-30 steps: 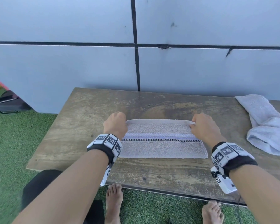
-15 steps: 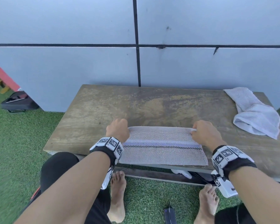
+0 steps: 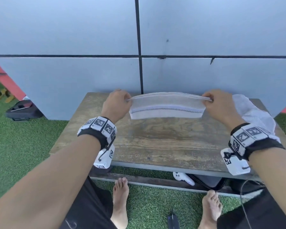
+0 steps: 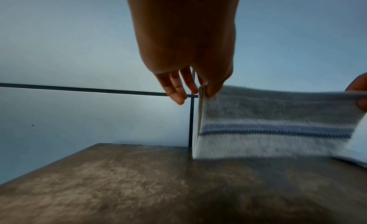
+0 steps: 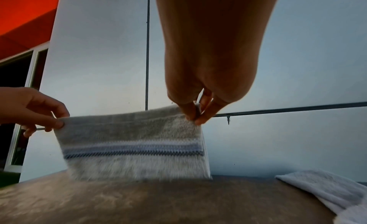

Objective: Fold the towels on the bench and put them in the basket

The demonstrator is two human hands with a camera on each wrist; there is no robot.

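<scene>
A folded grey towel (image 3: 167, 105) with a blue zigzag stripe hangs stretched in the air above the wooden bench (image 3: 163, 142). My left hand (image 3: 116, 103) pinches its top left corner, seen close in the left wrist view as thumb and finger on the towel (image 4: 274, 125) edge. My right hand (image 3: 219, 103) pinches the top right corner; the right wrist view shows the towel (image 5: 135, 145) hanging with its lower edge near the bench top. A second towel (image 3: 253, 113), white and crumpled, lies at the bench's right end. No basket shows in any view.
A grey panelled wall (image 3: 139, 38) stands right behind the bench. Green artificial grass (image 3: 23, 146) surrounds it. A black case (image 3: 21, 109) sits on the grass at the left. Under the bench lie a white controller (image 3: 182, 177) and a dark bag (image 3: 208, 180). My bare feet (image 3: 120, 200) are on the grass.
The towel lay flat on the bench under both hands; now both hands have lifted it by its top corners up and away toward the wall. The head view has tilted down.
</scene>
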